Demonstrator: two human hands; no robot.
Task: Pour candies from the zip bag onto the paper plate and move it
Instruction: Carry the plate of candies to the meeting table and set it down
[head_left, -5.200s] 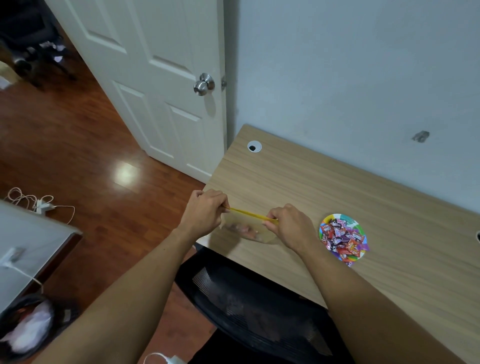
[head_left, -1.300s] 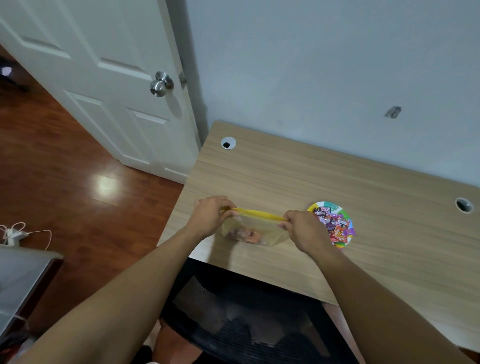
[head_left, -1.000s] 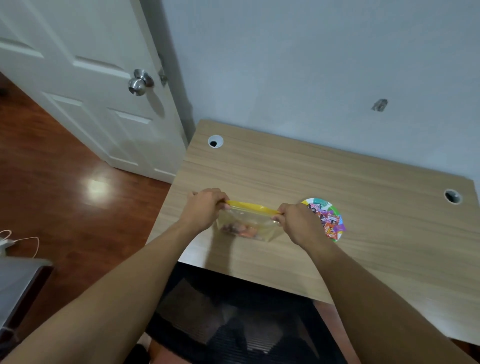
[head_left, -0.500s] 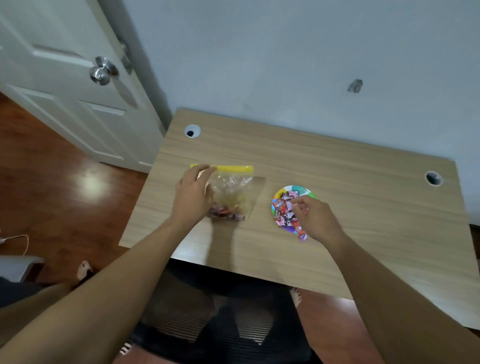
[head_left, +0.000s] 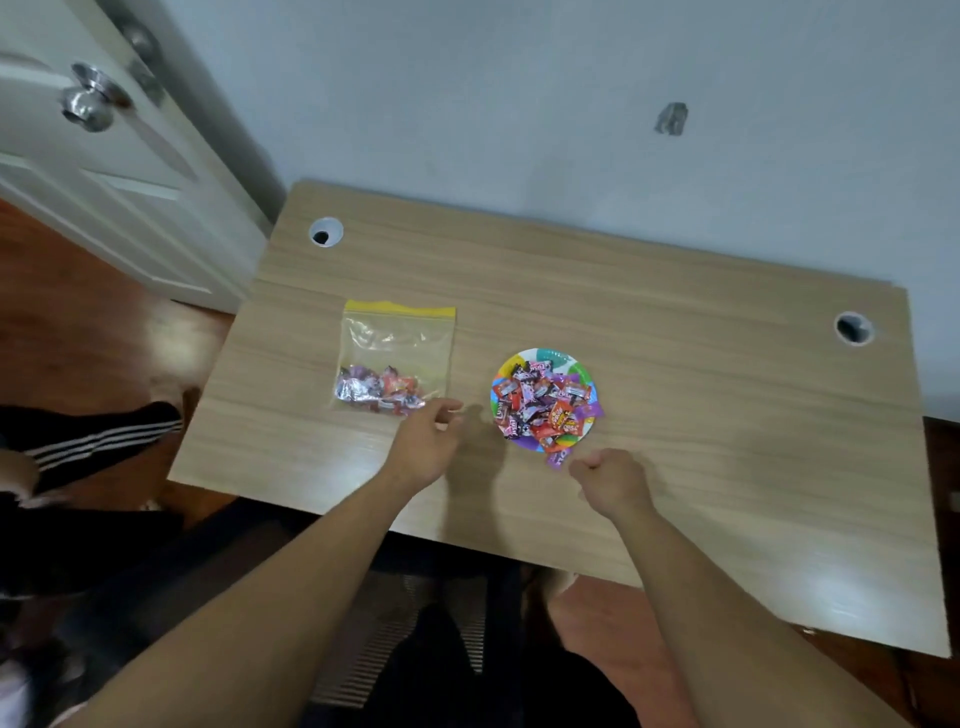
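A clear zip bag (head_left: 395, 353) with a yellow zip strip lies flat on the wooden desk (head_left: 675, 332), some wrapped candies still in its near end. To its right sits a small colourful paper plate (head_left: 545, 356) heaped with wrapped candies (head_left: 543, 402). One purple candy (head_left: 558, 458) lies on the desk just off the plate's near rim. My left hand (head_left: 423, 447) hovers between bag and plate, fingers loosely apart, holding nothing. My right hand (head_left: 610, 480) is curled into a loose fist just near of the plate, with nothing visible in it.
The desk has two cable holes, one at the far left (head_left: 325, 232) and one at the far right (head_left: 853, 328). A white door (head_left: 104, 156) stands to the left. A black chair (head_left: 415, 649) is below the desk's near edge, and a person's leg (head_left: 88, 441) at left.
The bag was held up by both hands, then laid flat on the desk. Both hands have now let go and pulled back toward me; the right hand left the plate.
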